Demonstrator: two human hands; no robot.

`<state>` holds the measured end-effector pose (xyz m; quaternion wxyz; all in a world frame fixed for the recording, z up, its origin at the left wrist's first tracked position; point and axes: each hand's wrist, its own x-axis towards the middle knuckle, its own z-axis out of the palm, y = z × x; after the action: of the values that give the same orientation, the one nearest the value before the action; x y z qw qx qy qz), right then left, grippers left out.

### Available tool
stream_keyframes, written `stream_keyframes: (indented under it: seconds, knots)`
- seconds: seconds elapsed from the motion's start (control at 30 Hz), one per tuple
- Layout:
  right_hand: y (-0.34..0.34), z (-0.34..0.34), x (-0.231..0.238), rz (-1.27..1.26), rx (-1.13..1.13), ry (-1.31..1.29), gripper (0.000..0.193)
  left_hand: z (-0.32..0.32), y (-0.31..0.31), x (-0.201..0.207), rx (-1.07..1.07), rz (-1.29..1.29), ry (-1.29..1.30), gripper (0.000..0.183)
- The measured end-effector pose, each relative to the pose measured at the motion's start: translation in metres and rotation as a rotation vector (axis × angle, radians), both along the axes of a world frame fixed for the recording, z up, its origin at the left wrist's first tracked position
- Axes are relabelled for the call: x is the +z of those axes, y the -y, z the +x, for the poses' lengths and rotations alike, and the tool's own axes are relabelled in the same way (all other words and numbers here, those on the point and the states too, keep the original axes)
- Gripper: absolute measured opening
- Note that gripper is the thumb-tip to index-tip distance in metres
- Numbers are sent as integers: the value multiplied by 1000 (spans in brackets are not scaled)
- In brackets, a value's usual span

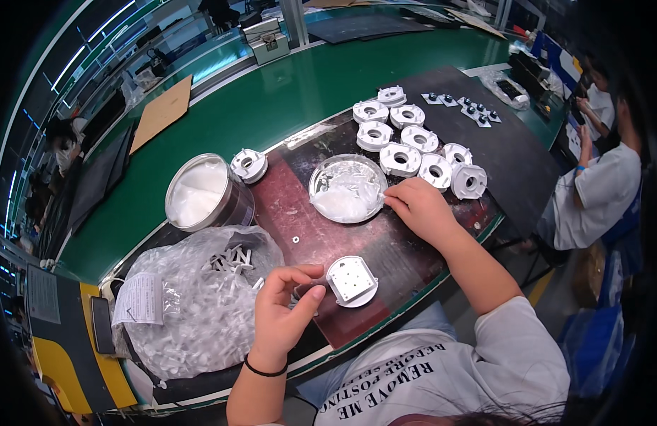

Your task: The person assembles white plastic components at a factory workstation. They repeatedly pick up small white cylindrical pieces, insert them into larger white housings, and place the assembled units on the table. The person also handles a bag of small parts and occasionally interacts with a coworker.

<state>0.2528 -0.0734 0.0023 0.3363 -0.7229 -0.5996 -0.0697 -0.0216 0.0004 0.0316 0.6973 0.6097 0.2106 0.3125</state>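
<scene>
The left hand [282, 312] was curled loosely around the edge of a white plastic housing [351, 281], thumb and forefinger pinching its left side so that the flat back, squarish with rounded corners and dotted with small holes, faced up and stayed steady on the dark mat [385, 248] near the front of the surface. The right hand [418, 206] reached forward with fingers drawn together at the rim of a shallow clear dish [347, 187] holding a smear of white, glossy paste; something thin seemed pinched in the fingertips, touching the paste, but it was too small to tell what. Beyond the dish a cluster of finished-looking white parts [406, 145], round with central holes, lay in rows within easy reach of that hand. To the left stood a metal tin [207, 192] full of the same white paste, likely the stock for the dish, with one more white part [249, 165] just beside it. A crinkled clear plastic bag [193, 305] of small white pieces lay open by the left wrist, handy for picking. A tiny washer [296, 240] lay alone on the mat between dish and housing.
</scene>
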Motion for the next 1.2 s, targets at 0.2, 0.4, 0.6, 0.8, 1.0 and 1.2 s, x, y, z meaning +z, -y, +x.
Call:
stream_keyframes:
  seconds: [0.2, 0.4, 0.6, 0.8, 1.0, 1.2]
  knots:
    - [-9, 2, -2, 18, 2, 91, 11, -1, 0, -4, -7, 64, 19, 17]
    - [-10, 1, -3, 31, 1, 129, 9, 0, 2, 0, -4, 30, 14, 16]
    - [-10, 1, -2, 16, 4, 159, 9, -1, 2, -2, -1, 95, 7, 16]
    - [-10, 0, -1, 5, 14, 196, 10, -3, 1, -3, -2, 107, -2, 18]
    - [-9, -1, 0, -29, 9, 178, 10, -2, 1, -3, -2, 94, 15, 19]
    - [-5, 0, 8, -53, -6, -252, 14, -2, 1, -3, -3, 89, 21, 18]
